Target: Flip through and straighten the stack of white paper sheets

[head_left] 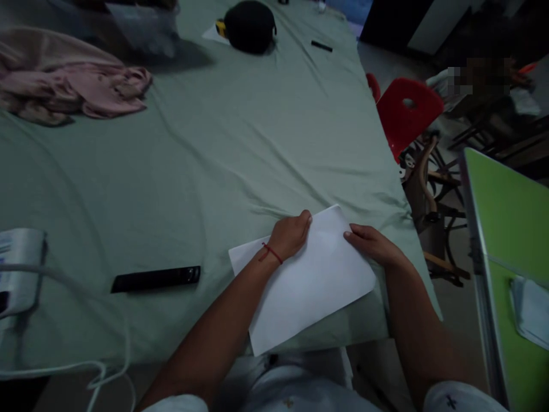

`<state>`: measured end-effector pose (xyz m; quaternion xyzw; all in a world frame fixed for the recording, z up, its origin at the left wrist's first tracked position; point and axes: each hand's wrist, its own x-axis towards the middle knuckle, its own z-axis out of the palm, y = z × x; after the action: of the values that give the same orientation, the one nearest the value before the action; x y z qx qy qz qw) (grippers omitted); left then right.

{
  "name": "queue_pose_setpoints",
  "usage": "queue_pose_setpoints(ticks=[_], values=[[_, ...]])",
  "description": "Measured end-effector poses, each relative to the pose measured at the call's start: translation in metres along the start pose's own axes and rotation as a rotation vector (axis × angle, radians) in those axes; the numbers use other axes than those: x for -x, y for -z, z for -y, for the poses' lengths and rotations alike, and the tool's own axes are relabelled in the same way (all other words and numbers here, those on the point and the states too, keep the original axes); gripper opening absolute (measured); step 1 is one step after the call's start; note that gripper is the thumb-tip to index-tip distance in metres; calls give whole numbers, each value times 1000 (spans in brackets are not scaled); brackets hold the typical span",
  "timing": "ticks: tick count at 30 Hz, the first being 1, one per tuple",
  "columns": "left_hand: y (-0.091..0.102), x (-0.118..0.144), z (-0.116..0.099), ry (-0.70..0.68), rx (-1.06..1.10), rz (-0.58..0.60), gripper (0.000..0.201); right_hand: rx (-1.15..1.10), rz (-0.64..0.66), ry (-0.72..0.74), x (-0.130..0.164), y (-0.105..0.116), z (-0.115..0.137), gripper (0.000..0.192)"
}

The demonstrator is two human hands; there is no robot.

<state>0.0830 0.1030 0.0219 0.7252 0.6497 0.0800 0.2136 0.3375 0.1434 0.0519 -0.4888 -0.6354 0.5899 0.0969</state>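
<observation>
I see my left hand (290, 234) pressing flat on a white sheet of paper (309, 280) at the near edge of the green-covered table (214, 160), fingers curled over its far edge. My right hand (371, 243) pins the sheet's right side with its fingertips, holding nothing; a black remote (155, 278) lies well to the left.

Single head-worn view, looking forward and steeply down from close above the table's near edge. The green-covered table (206, 154) fills the left and centre of the frame; floor and a red chair (405, 111) occupy the upper right.
</observation>
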Motion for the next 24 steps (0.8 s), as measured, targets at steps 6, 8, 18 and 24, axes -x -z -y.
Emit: queue_pose_setpoints(ticks=[6, 8, 18, 24], values=[[-4, 3, -2, -25, -66, -15, 39, 310, -329, 138, 2, 1, -13, 35], [-5, 4, -3, -29, -72, -21, 38, 474, -427, 303, -5, -1, -8, 51], [-1, 7, -6, -36, 27, -78, 42, 1042, -345, 522, -39, -6, 40, 31], [-2, 5, -4, -12, 13, -62, 41, 617, -357, 290, -33, 0, 29, 51]])
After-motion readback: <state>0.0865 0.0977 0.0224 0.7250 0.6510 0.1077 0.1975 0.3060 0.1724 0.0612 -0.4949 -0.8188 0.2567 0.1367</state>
